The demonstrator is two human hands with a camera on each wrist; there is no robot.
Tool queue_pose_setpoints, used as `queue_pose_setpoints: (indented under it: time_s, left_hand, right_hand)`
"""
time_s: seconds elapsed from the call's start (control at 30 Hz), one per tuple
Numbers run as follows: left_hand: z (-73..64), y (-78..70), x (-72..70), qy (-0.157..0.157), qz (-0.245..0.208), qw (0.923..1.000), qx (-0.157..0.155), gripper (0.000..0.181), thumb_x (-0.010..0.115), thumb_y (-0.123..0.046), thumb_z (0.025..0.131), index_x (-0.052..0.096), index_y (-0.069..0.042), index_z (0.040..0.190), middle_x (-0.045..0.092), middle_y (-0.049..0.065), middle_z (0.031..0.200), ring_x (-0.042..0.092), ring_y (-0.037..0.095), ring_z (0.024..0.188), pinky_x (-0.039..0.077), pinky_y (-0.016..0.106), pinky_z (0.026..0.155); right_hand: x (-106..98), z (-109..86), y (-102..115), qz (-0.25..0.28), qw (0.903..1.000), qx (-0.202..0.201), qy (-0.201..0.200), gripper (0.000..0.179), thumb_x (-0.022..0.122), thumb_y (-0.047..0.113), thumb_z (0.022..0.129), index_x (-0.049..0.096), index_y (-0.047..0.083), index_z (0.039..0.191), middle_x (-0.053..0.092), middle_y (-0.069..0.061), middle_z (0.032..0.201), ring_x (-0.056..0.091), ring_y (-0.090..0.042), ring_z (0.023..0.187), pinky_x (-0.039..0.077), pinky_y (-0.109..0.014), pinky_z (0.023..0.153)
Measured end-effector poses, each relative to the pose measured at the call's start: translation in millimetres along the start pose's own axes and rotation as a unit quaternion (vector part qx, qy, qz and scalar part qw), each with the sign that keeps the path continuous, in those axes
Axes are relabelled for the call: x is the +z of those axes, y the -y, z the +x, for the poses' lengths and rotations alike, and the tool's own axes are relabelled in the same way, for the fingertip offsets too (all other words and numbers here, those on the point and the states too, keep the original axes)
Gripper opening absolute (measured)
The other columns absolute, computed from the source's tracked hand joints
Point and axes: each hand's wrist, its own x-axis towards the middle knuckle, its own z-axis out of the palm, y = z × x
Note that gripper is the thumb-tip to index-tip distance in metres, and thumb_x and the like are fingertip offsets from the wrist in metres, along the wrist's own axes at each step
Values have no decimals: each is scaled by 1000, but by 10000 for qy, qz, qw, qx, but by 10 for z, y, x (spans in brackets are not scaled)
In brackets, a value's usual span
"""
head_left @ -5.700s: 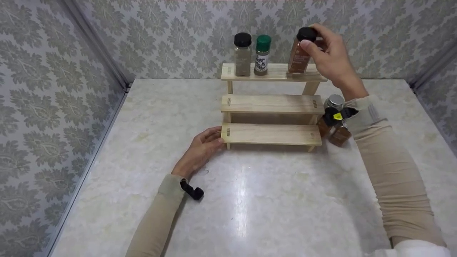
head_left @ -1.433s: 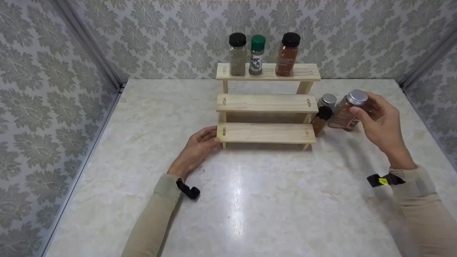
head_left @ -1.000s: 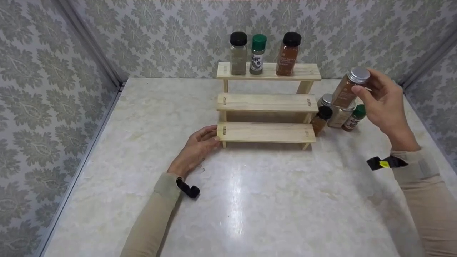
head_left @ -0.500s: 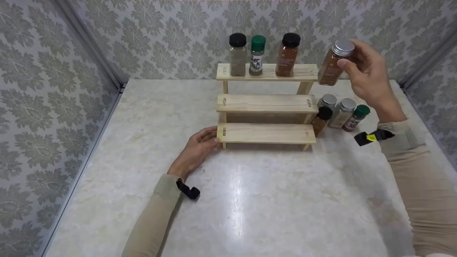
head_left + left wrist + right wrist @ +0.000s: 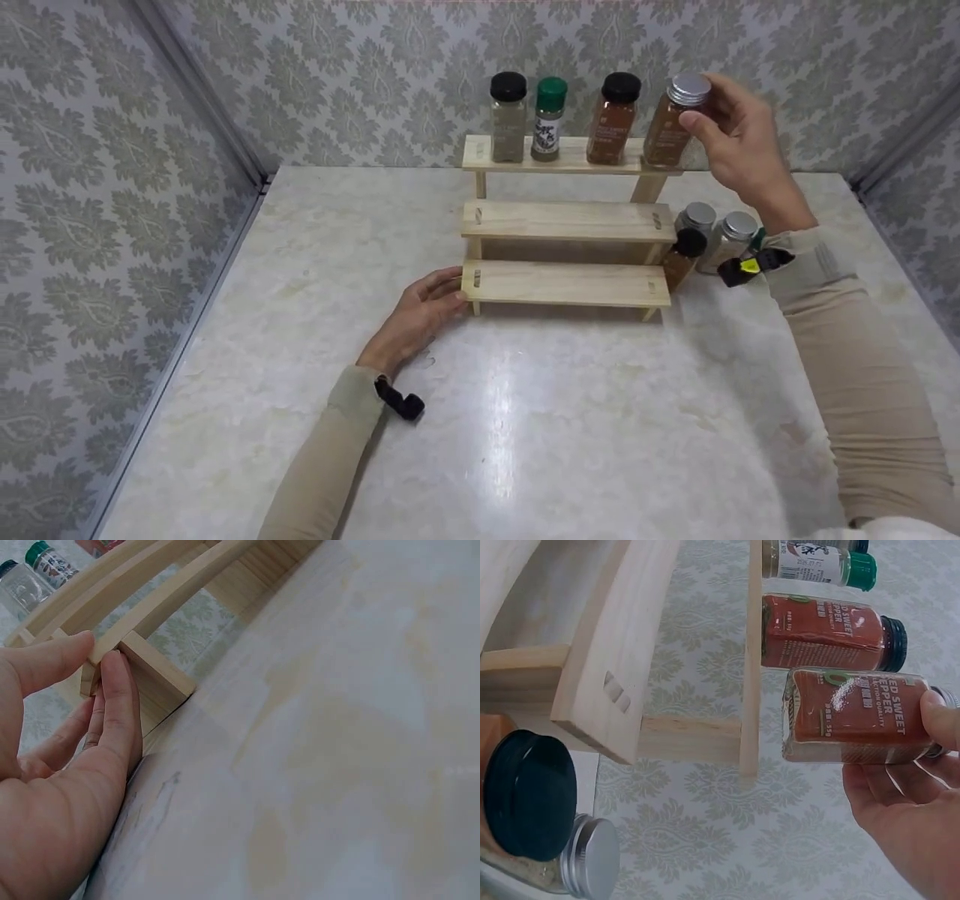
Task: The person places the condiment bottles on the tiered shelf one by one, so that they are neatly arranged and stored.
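Observation:
A three-tier wooden rack [image 5: 570,219] stands on the table. My left hand [image 5: 420,319] pinches the left end of its lowest tier; in the left wrist view the thumb [image 5: 64,660] lies on top, with fingers beneath. My right hand [image 5: 742,139] holds a red-brown spice jar [image 5: 666,135] by its silver lid, between thumb and fingers. The jar is upright at the right end of the top tier; the right wrist view shows a small gap between its base and the board. Left of it stand a black-lidded red pepper jar [image 5: 612,124], a green-capped bottle [image 5: 549,124] and a black-lidded greenish jar [image 5: 508,124].
Right of the rack, on the table, stand a black-lidded jar [image 5: 682,255], two silver-lidded jars [image 5: 696,217] and a green-capped bottle [image 5: 757,238] partly hidden by the right wrist strap. A patterned wall [image 5: 375,82] rises behind the table.
My right hand set the red pepper jar on the top tier, then lifted the silver-lidded jar from the table group, moving up and left to the top tier. The left hand stays on the rack.

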Motion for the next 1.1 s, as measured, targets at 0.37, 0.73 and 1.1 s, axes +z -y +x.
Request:
queue_pose_setpoints:
  time_s: [0.37,0.73,1.1]
  left_hand:
    - [-6,41,36,47,35,10000,4,58,71,-11,104,49,-8,158,51,18,158,58,29,139,55,33,111]
    - [-25,53,14,-6,-225,9997,-73,58,70,-6,104,48,-5,157,51,20,158,60,27,135,56,31,107]
    - [18,21,-20,14,-32,9999,125,57,69,-6,104,48,-3,157,50,21,157,60,28,136,55,31,109]
  right_hand:
    - [72,70,-93,68,9997,243,25,41,64,8,107,60,6,147,69,-8,139,63,-11,125,51,-23,106]
    - [144,104,-103,172,9993,279,149,42,61,4,107,58,2,149,67,-12,140,63,-12,126,52,-22,108]
    - [69,126,-45,341,9968,593,410,55,63,6,107,45,1,159,52,-21,158,53,-30,147,48,-28,118]
